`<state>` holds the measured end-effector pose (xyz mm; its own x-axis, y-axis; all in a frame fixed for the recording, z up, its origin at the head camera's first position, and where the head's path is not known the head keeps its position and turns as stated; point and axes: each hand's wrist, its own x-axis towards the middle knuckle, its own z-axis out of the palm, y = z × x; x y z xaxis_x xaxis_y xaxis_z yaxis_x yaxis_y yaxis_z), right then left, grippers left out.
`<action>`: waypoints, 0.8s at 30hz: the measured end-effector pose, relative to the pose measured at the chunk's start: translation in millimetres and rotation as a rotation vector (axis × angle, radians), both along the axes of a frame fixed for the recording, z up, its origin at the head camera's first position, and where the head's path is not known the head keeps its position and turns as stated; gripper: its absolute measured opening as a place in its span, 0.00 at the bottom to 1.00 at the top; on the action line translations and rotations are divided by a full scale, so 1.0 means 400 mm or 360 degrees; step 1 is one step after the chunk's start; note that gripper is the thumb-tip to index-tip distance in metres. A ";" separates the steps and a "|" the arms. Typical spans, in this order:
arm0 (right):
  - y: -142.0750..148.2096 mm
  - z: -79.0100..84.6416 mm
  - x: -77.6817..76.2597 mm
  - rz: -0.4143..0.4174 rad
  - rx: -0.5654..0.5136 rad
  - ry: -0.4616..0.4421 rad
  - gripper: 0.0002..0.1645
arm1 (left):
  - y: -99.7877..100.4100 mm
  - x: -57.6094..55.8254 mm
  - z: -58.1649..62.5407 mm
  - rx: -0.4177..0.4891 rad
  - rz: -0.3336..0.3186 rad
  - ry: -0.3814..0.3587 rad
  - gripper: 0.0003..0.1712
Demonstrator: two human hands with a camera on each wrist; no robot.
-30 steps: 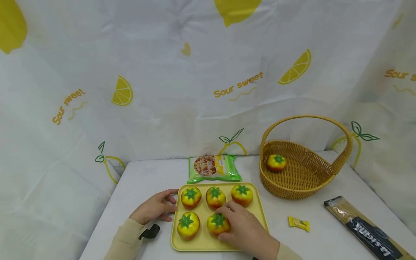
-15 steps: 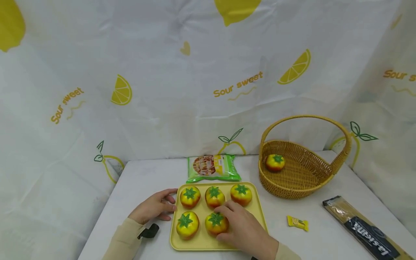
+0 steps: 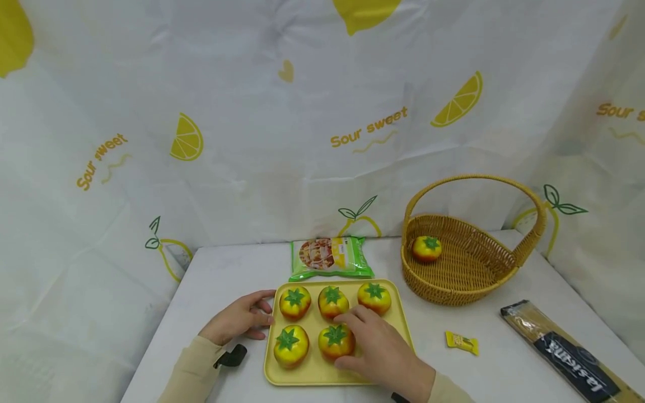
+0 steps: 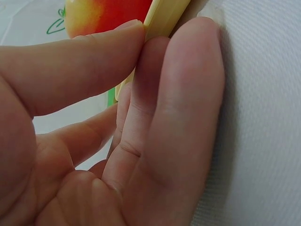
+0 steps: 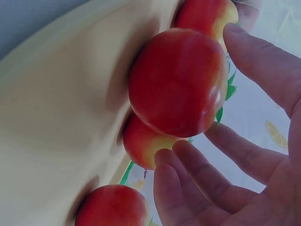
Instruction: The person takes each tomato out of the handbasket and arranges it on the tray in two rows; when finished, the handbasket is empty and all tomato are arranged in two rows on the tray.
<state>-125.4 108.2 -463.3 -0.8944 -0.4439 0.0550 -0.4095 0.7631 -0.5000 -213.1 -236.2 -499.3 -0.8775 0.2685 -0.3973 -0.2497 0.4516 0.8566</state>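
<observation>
A yellow tray (image 3: 302, 379) carries several yellow-and-red toy tomatoes with green star-shaped leaves, three along the back and two in front. My left hand (image 3: 242, 319) holds the tray's left edge; the left wrist view shows thumb and fingers at its rim (image 4: 164, 16). Around the front right tomato (image 3: 336, 342) my right hand (image 3: 380, 347) is spread, thumb on the near side and fingers on the far side. In the right wrist view that tomato (image 5: 176, 82) sits between parted thumb and fingers, which are not closed round it. The tray's front right corner is hidden by this hand.
A wicker basket (image 3: 453, 296) with a tall handle stands at the back right, one tomato (image 3: 426, 249) inside. Behind the tray lies a green food packet (image 3: 330, 258). To the right are a small yellow wrapped sweet (image 3: 461, 342) and a long pasta packet (image 3: 569, 352).
My right fingers have lifted slightly away from the front right tomato's top. The tomatoes keep their places on the tray, and my left hand stays at its edge.
</observation>
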 end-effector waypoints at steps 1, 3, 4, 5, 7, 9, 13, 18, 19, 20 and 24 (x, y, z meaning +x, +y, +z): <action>0.001 0.001 0.000 -0.0005 0.0001 0.0008 0.41 | 0.000 -0.002 -0.001 -0.0001 0.0001 -0.0001 0.42; 0.003 0.003 -0.001 -0.0015 0.0001 0.0017 0.41 | 0.001 -0.004 -0.001 -0.0004 -0.0002 -0.0002 0.42; 0.004 0.004 -0.001 -0.0019 -0.0001 0.0019 0.41 | 0.001 -0.004 -0.001 -0.0004 -0.0003 -0.0003 0.42; 0.005 0.004 -0.002 -0.0021 -0.0003 0.0019 0.41 | 0.001 -0.004 -0.002 -0.0006 -0.0004 -0.0001 0.42; 0.007 0.005 -0.003 -0.0022 -0.0008 0.0014 0.42 | -0.001 -0.004 -0.001 -0.0005 -0.0007 -0.0005 0.43; 0.008 0.006 -0.004 -0.0018 -0.0023 0.0005 0.41 | -0.003 -0.002 -0.001 -0.0009 -0.0007 -0.0006 0.43; 0.017 0.014 -0.008 -0.0021 -0.0069 0.0035 0.40 | -0.006 -0.002 -0.001 -0.0007 -0.0001 -0.0014 0.43; 0.049 0.028 -0.029 -0.0073 -0.0169 0.0119 0.33 | -0.009 -0.001 0.000 0.0007 -0.0001 -0.0012 0.43; 0.060 0.031 -0.036 -0.0091 -0.0181 0.0138 0.32 | -0.009 -0.001 -0.001 0.0010 -0.0005 -0.0006 0.43; 0.073 0.035 -0.044 -0.0118 -0.0198 0.0137 0.31 | -0.010 -0.002 -0.002 0.0014 -0.0005 -0.0007 0.43; 0.140 0.058 -0.076 -0.0204 -0.0240 0.0167 0.28 | -0.007 -0.002 -0.005 0.0031 -0.0023 -0.0009 0.43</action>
<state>-155.9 164.3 -440.2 -0.9288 -0.3068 0.2077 -0.3697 0.7319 -0.5724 -214.0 -238.8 -501.2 -0.8712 0.2889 -0.3969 -0.2481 0.4385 0.8638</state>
